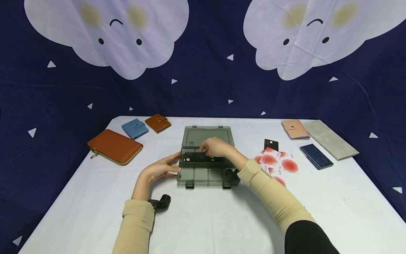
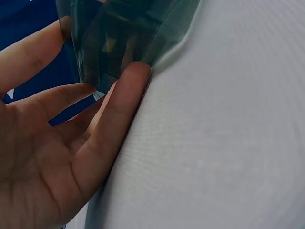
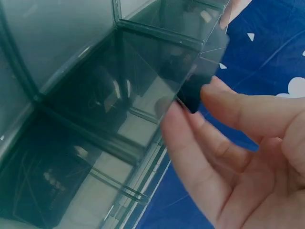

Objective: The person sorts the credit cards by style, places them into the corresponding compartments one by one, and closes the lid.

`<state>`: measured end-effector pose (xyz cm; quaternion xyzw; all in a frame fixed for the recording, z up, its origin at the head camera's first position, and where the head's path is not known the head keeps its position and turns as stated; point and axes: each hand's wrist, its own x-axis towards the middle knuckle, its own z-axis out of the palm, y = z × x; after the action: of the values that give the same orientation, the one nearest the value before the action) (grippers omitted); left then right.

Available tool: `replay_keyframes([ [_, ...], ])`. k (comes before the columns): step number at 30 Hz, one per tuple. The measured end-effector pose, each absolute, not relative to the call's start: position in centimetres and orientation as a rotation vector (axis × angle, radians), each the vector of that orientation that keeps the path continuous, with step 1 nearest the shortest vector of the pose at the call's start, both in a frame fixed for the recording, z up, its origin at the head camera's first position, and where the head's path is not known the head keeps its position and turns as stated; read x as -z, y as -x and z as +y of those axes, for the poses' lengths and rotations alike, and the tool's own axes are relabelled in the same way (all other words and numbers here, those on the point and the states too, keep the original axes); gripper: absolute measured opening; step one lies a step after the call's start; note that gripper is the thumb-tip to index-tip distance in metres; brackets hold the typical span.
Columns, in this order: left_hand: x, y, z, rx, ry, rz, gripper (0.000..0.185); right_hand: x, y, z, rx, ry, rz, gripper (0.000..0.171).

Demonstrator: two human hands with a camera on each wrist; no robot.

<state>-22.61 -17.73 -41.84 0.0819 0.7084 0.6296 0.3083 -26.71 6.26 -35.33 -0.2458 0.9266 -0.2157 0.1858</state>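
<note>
The right hand (image 1: 215,147) has its thumb and fingers closed together on the edge of a dark card (image 3: 199,78), pinching it where it sticks up past the wall of a box. That card sits at the middle row of the box, right under the fingertips; how deep it reaches is partly hidden by the hand. Beside it, to the left in the same row, another dark card (image 1: 195,157) shows a small pale chip. The compartment box (image 1: 200,173) is a see-through smoky green, with dividers, two dark latches (image 1: 189,184) along the near edge and its lid (image 1: 207,135) folded back on the far side. The left hand (image 1: 161,168) rests against the left side of the box, fingers apart and fairly straight, the tips touching the wall. A black wrist device (image 1: 162,203) shows below that hand.

Right of the box lies a loose spread of red-and-white cards (image 1: 269,159), with a black card (image 1: 271,144) just behind. Farther right are a navy wallet (image 1: 316,156), a peach wallet (image 1: 295,129) and a long grey wallet (image 1: 331,140). On the left lie a brown zip wallet (image 1: 115,146), a blue wallet (image 1: 135,128) and a small brown wallet (image 1: 158,122). All stand on a white tablecloth (image 1: 203,218), before a navy backdrop (image 1: 203,91) with clouds and triangles
</note>
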Motion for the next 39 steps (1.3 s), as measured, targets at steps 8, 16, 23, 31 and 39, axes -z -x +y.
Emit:
replay_keyframes([
  [8,41.8,22.7,-17.7,-1.663,-0.226,1.875,0.081,35.3,26.5,5.8,0.304,0.788,2.586,0.045],
  [16,41.8,22.8,-17.5,-1.662,-0.204,1.879,0.082,35.1,26.6,6.5,0.438,0.747,2.538,0.045],
  [23,42.0,22.8,-17.6,-1.66,-0.227,1.883,0.082,34.1,27.5,10.7,0.605,0.587,2.663,0.04],
  [31,42.0,22.6,-17.7,-1.658,-0.224,1.888,0.081,35.7,29.2,18.3,0.406,0.178,2.84,0.043],
  [39,42.1,22.6,-17.8,-1.67,-0.23,1.89,0.082,37.3,29.6,21.2,0.145,-0.292,2.741,0.033],
])
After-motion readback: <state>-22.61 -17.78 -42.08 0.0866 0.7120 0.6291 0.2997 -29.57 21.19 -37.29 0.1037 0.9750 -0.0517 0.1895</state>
